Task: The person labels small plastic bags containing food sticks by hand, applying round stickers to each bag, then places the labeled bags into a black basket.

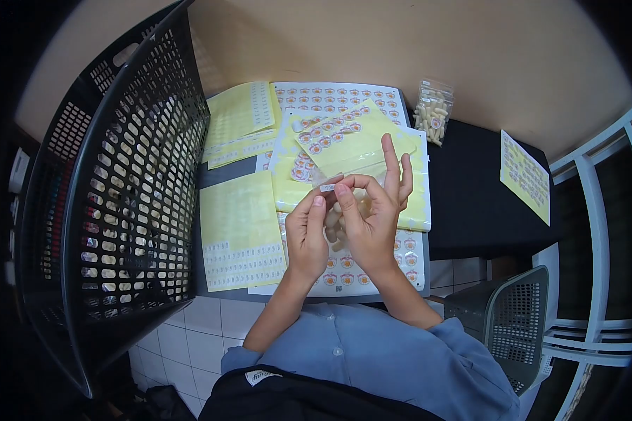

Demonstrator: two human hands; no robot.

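Between my two hands, a small white printed label (328, 187) sits at the fingertips. My left hand (306, 237) pinches one end of it with thumb and forefinger. On the other end, my right hand (373, 219) presses thumb and forefinger together, its other fingers raised and spread. A clear plastic bag of pale capsules (339, 235) shows behind and between the hands, partly hidden by them. Under it are white sheets of round orange-and-red stickers (346, 279) and a yellow backing sheet (361, 116) with some stickers left on it.
A tall black perforated basket (137, 182) stands at the left. Yellow label sheets (240, 210) lie beside it. Another bag of capsules (433, 116) leans at the back wall. A sticker sheet (525, 175) rests on the black cloth, and a grey basket (516, 316) stands lower right.
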